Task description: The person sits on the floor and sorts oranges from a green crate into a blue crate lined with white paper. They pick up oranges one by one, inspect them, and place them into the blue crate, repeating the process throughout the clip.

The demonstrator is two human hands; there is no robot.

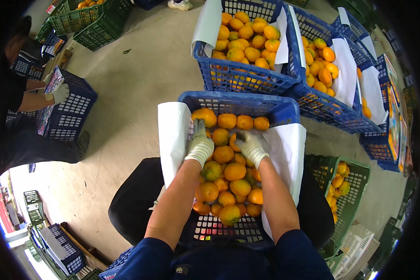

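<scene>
A blue plastic crate (pixel 238 96) stands between my knees, holding many orange citrus fruits (pixel 235 171), some with green patches. White paper liner sheets (pixel 173 140) hang over its left and right sides. My left hand (pixel 199 141), in a striped work glove, reaches in along the left side, its fingers against the fruits near a large orange (pixel 204 117). Gloved too, my right hand (pixel 250 147) is at the right side, its blurred fingertips touching an orange (pixel 233 142). The glove hides part of that fruit, and neither hand's grip shows clearly.
Paper-lined blue crates of oranges (pixel 246 75) stand ahead and to the right. A green crate (pixel 357 189) with fruit is by my right knee. At left, a person in gloves (pixel 61 93) handles a blue crate (pixel 73 105). Green crates (pixel 98 29) stand at the far left.
</scene>
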